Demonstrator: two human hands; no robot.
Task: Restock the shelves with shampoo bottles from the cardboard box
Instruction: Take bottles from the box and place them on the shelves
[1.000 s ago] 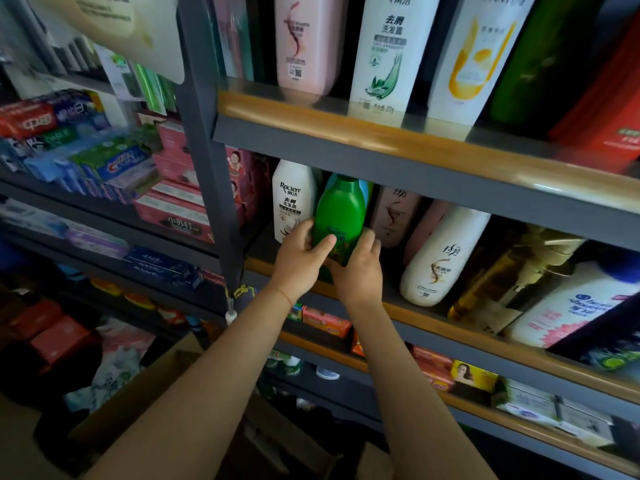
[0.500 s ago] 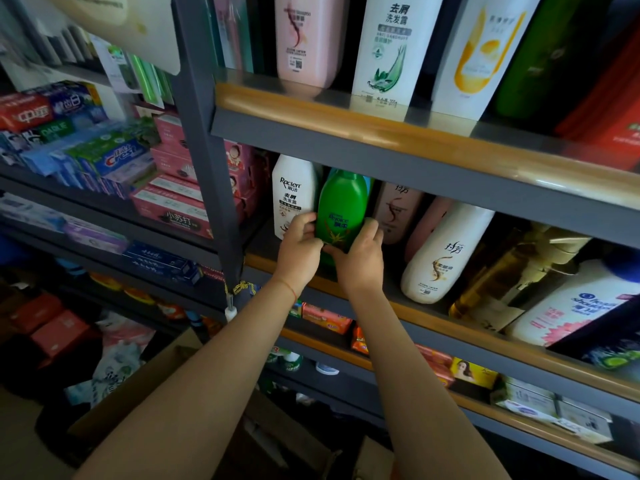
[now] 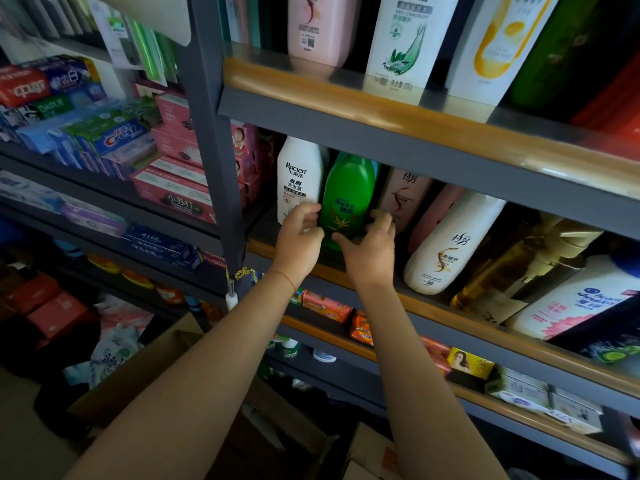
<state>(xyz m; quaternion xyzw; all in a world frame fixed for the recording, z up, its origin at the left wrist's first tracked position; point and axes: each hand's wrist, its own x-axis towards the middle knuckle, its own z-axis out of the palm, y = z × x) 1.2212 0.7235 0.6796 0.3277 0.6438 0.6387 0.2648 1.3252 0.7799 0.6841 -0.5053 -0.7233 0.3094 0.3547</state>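
A green shampoo bottle (image 3: 348, 192) stands upright on the middle shelf (image 3: 450, 317), between a white Raclen bottle (image 3: 298, 178) and a pale pink bottle (image 3: 403, 195). My left hand (image 3: 300, 237) curls round the green bottle's lower left side. My right hand (image 3: 369, 247) curls round its lower right side, thumb on the front. The cardboard box (image 3: 114, 393) lies open on the floor below, under my arms; its contents are hidden.
A leaning white bottle (image 3: 450, 244), an amber pump bottle (image 3: 512, 271) and a white and blue bottle (image 3: 581, 303) fill the shelf to the right. Tall bottles line the shelf above (image 3: 398, 109). A grey upright post (image 3: 211, 133) separates toothpaste boxes (image 3: 114, 140) on the left.
Both hands have pushed the green bottle a little further back onto the shelf and slid lower on it. The view has shifted slightly closer.
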